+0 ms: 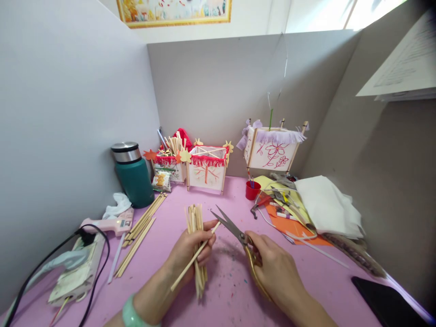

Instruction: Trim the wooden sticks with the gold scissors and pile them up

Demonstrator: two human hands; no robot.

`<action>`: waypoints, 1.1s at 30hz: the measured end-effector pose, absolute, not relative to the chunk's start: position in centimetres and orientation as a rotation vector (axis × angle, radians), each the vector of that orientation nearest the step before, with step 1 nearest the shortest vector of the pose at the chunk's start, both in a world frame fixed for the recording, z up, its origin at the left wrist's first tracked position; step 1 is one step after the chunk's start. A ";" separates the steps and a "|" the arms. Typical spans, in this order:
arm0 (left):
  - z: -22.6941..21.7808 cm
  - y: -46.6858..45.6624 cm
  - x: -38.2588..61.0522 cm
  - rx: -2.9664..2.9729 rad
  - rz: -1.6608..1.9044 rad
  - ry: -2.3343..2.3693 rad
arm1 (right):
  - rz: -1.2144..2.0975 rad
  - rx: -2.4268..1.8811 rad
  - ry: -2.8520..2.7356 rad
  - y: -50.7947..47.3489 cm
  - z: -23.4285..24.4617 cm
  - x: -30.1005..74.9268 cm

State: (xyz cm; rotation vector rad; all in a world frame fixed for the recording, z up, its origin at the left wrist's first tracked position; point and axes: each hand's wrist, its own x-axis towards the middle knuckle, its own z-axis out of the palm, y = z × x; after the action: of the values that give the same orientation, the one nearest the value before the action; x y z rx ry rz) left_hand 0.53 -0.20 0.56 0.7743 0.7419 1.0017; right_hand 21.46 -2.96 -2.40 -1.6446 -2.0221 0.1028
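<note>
My left hand (192, 247) is closed round an upright bundle of thin wooden sticks (195, 218). One single stick (187, 270) lies slantwise across the bundle, pinched between thumb and fingers, its upper end pointing towards the scissors. In my right hand (274, 265) is a pair of scissors (233, 226) with gold handles. Their blades are parted, and the tips are close to the single stick's upper end; whether they touch it I cannot tell. My right fingers are wrapped through the handles.
Left stand a green bottle (134, 179), longer sticks (138, 240), a glue gun (109, 225) and a power strip (76, 272) with cables. Paper lanterns (207, 177) stand at the back. A red cup (252, 190), pliers (261, 202), white cloth (327, 206) and black phone-like slab (384, 302) lie right.
</note>
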 end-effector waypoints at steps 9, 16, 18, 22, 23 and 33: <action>0.2 -0.2 1.2 0.886 1.059 0.853 | 0.026 -1.699 -2.123 -3.4 -2.4 20.6; 0.0 -0.3 1.3 0.859 1.075 0.840 | -0.082 -1.744 -2.153 -3.7 -2.3 20.3; 0.0 -0.4 1.3 0.844 1.074 0.821 | -0.124 -1.742 -2.154 -3.8 -2.4 20.2; -0.1 -0.5 0.9 0.817 1.063 0.767 | -0.144 -1.720 -2.161 -4.0 -2.3 20.0; -0.1 -0.5 0.8 0.813 1.053 0.753 | -0.140 -1.725 -2.156 -4.0 -2.3 20.0; 0.0 -0.3 0.9 0.789 1.050 0.720 | -0.002 -1.680 -2.111 -3.7 -2.6 20.4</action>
State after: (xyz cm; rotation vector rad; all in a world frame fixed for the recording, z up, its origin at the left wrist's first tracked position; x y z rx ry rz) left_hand 0.90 -0.32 0.04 0.7892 0.7195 1.0497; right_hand 20.36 -3.69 -2.57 -1.6797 -2.1114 -0.0020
